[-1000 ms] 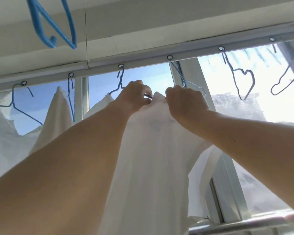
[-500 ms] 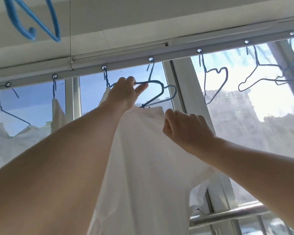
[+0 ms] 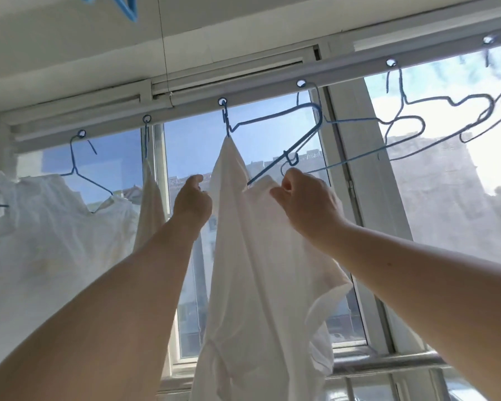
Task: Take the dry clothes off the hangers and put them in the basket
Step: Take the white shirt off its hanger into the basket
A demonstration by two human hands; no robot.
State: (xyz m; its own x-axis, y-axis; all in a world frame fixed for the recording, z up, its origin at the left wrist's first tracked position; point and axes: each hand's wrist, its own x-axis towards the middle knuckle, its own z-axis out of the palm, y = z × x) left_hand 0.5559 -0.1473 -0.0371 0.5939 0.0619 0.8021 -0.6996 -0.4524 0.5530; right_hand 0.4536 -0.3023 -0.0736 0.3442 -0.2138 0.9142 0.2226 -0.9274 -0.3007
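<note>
Your right hand [image 3: 307,202] pinches the neck edge of the white shirt [image 3: 261,270], just where the lower arm of the blue hanger [image 3: 275,140] disappears into the cloth. Your left hand [image 3: 193,202] sits beside the shirt's other edge with curled fingers; whether it grips the fabric or only touches it, you cannot tell from here. The hanger is tilted steeply: its hook is in a ring on the rail [image 3: 272,85] above your left hand, one shoulder stands bare and high to the right, and the lower arm runs down-left into the collar by your right hand. The shirt's top peak is caught just under the hook, and the body hangs straight down between your forearms. Your right hand is nearer the buried end, so the cloth likely needs to slide down and left along that arm. No basket is in view.
</note>
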